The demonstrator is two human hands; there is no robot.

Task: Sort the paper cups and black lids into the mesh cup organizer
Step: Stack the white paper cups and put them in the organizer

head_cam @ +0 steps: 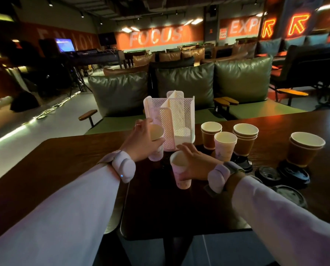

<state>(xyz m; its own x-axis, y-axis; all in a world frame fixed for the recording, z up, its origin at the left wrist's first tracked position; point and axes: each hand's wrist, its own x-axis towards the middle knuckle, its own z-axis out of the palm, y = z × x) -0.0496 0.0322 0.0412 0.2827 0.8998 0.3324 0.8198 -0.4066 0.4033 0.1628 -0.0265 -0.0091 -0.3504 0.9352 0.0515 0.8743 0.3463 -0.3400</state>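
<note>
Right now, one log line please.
left hand: grips far cup beside organizer | right hand: grips near cup | brown cups, lids: on table

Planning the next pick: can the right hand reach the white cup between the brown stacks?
Likely not yet: the right hand grips another white cup; otherwise the way to the standing cup looks free.

The left hand [141,142] is raised, fingers curled round a white paper cup [157,134], with a ring on one finger. The right hand [197,163] sits lower and nearer the body, thumb and fingers gripping a second white cup [179,170] near its rim. Both forearms reach forward in pale sleeves [64,208]. Each wrist carries a white band [123,166].
</note>
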